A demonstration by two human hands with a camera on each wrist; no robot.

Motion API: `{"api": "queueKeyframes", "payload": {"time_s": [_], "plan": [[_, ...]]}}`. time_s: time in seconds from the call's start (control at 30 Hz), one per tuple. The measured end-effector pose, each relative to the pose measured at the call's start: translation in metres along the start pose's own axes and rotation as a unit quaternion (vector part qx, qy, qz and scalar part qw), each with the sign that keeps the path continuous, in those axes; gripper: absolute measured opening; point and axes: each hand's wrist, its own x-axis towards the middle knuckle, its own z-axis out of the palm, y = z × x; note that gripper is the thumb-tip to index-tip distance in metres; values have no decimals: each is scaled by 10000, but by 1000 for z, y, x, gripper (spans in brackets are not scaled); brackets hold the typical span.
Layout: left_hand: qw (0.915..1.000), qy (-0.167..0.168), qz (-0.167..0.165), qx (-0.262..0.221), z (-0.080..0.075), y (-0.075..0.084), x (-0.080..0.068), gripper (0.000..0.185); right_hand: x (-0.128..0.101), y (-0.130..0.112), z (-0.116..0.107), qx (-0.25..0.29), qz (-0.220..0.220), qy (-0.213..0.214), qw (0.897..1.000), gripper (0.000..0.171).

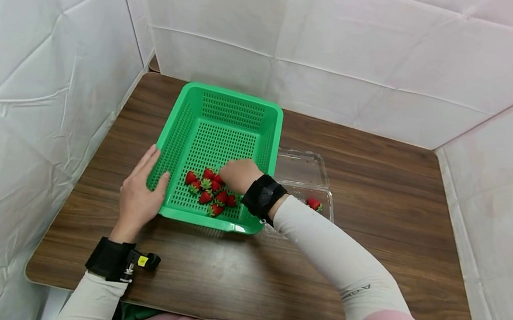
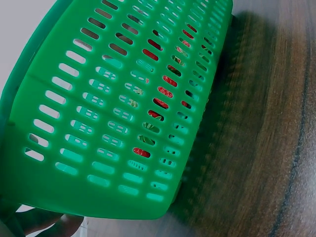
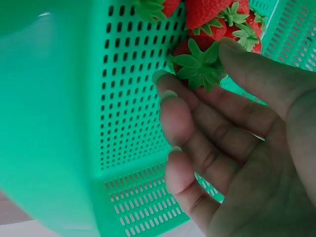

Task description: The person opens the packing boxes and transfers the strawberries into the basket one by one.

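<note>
A green perforated plastic basket (image 1: 267, 129) sits on the table with several red strawberries (image 1: 206, 196) grouped in its front part. My right hand (image 1: 240, 175) reaches inside it. In the right wrist view, the thumb and index finger of that hand are around one strawberry (image 3: 197, 65) with its green leaves facing the camera, close to the others. My left hand (image 1: 140, 194) rests at the basket's left side near the front corner, fingers extended along the rim and thumb at the edge. Through the slots of the basket (image 2: 123, 84), red fruit shows in the left wrist view.
Right of the basket lies a clear plastic clamshell box (image 1: 330, 204), lid folded back, with a strawberry (image 1: 314, 204) in it; my right forearm passes over part of it. White sheeting (image 1: 338, 42) walls the wooden table (image 1: 386, 197) at the back and sides.
</note>
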Motion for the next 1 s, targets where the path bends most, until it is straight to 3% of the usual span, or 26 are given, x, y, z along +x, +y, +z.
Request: {"api": "queueKeyframes", "payload": {"time_s": [0.5, 0.7, 1.0], "plan": [[10000, 9, 15, 24, 0, 0, 0, 55, 4, -11, -2, -407, 45, -121, 9991, 30], [10000, 28, 48, -4, 0, 0, 0, 55, 3, -8, -3, -18, -51, -351, 9994, 37], [10000, 46, 52, -19, 1, -1, 0, 55, 5, 4, -5, 409, -30, -760, 9963, 20]]}}
